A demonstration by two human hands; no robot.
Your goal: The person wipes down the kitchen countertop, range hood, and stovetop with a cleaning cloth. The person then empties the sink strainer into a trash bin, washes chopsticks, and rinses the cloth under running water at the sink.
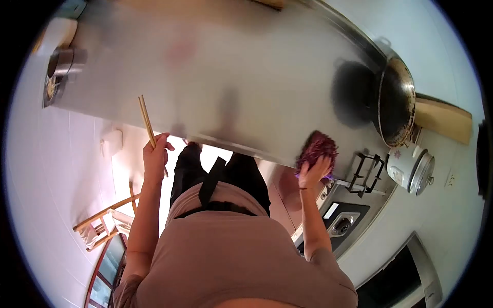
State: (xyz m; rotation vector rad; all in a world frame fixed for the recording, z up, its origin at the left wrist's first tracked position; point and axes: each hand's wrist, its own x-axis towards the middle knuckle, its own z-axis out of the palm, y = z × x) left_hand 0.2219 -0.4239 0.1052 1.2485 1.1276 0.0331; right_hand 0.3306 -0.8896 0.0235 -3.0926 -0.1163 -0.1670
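Left hand (157,154) clasps chopsticks (146,119) pointing far; right hand (314,172), grip unclear, covers the near end of the shaggy maroon cloth (319,144).

A maroon cloth (317,145) shows violet at its near edge, right; chopsticks (146,118), left, are tan, the tabletop (277,82) silver-grey. Farther right, a dark wok (396,97) mottled brown and a white cooker (403,167) with pink flower (397,154).
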